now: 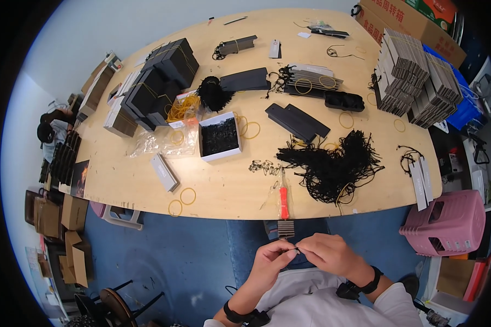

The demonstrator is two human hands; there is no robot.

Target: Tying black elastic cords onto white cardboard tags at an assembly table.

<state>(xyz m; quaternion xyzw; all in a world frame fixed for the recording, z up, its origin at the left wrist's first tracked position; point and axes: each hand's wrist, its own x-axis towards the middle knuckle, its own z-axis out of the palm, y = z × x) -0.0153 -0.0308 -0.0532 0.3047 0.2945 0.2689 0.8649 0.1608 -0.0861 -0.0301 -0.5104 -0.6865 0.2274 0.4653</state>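
My left hand (271,262) and my right hand (333,255) meet in front of my body, just beyond the table's near edge. Both are closed in a pinch on a small black cord (297,249), mostly hidden by the fingertips. Below the table edge, close to the hands, is a grey ribbed stack (286,229). A red-handled tool (283,203) lies at the near edge of the table. Beside it are a scatter of small metal clips (264,167) and a big tangled heap of black cords (333,166).
A white box of small black pieces (220,136) stands mid-table, with dark tag cards (297,122) to its right. Black card stacks (155,87) rise at left, banded grey bundles (403,65) at right. A pink stool (447,223) is right of the table.
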